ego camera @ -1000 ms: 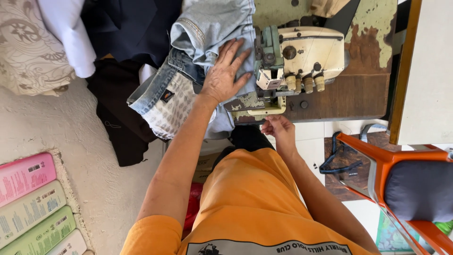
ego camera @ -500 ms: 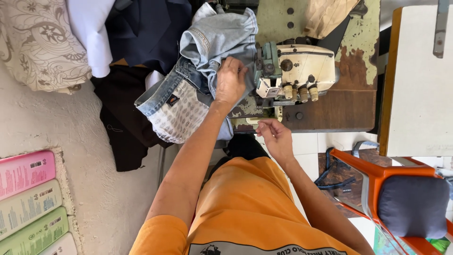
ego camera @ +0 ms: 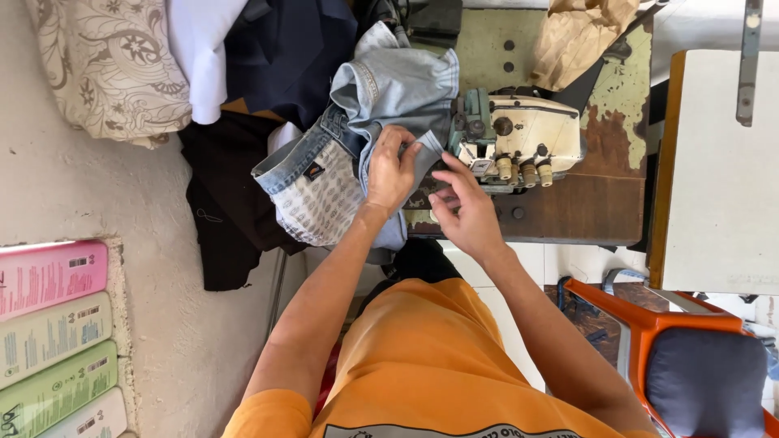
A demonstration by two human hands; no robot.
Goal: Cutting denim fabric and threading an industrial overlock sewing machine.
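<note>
jeans [ego camera: 389, 97] bunched at table's [ego camera: 584, 203] left edge, spilling over it | left hand [ego camera: 389, 174] curled, pinching the denim hem | right hand [ego camera: 462, 207] just beside, fingers half open, touching the hem by the sewing machine [ego camera: 519, 138]

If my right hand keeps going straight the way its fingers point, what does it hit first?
Probably the cream sewing machine: the right hand points up at its front, just past the denim edge. Depth is unclear.
</note>
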